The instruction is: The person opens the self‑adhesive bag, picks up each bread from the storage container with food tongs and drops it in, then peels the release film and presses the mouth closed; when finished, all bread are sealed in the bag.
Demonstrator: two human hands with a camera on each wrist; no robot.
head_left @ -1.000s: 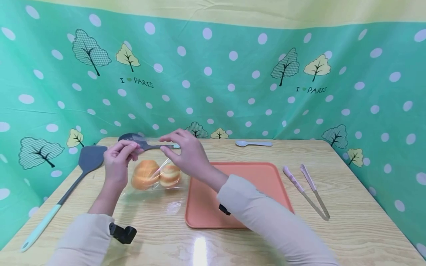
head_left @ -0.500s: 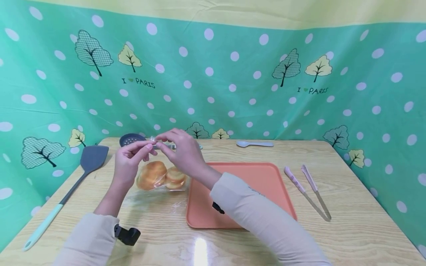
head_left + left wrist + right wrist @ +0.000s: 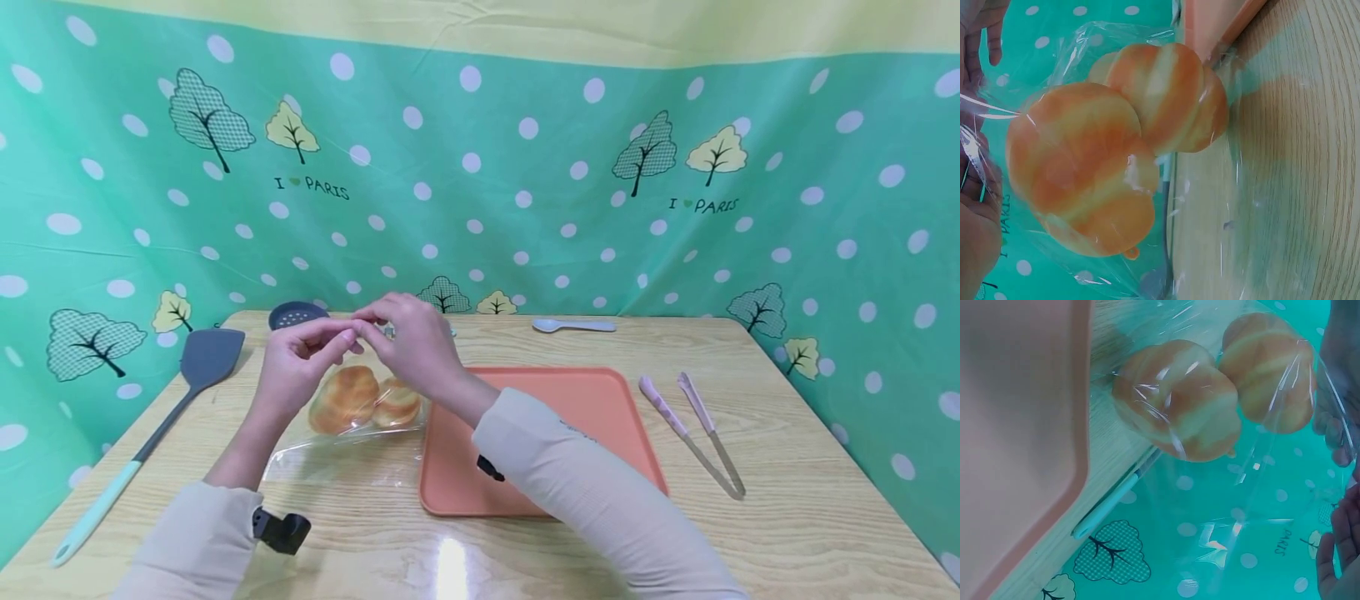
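A clear plastic bag [image 3: 315, 461] hangs below my hands in the head view, with two bread rolls inside. The larger roll [image 3: 348, 400] is golden-brown and lies on the left; the smaller roll [image 3: 396, 405] sits against it on the right. My left hand [image 3: 294, 367] pinches the bag's top between thumb and fingers. Close against its fingertips, my right hand [image 3: 416, 343] pinches the same gathered plastic. In the left wrist view, the striped larger roll [image 3: 1085, 169] and its neighbour show through the shiny film. The plastic between the fingertips is mostly hidden.
A pink tray [image 3: 577, 400] lies beside the bag, under my right forearm. Tongs [image 3: 693, 437] rest at the right, a small spoon [image 3: 573, 326] at the back. A slotted skimmer [image 3: 294, 314] lies behind my hands, and a long turner [image 3: 210, 358] on the left.
My left hand has moved right until the fingertips of both hands meet, gathering the bag's top. The rolls have shifted slightly right, and the bag's lower edge has spread out flatter.
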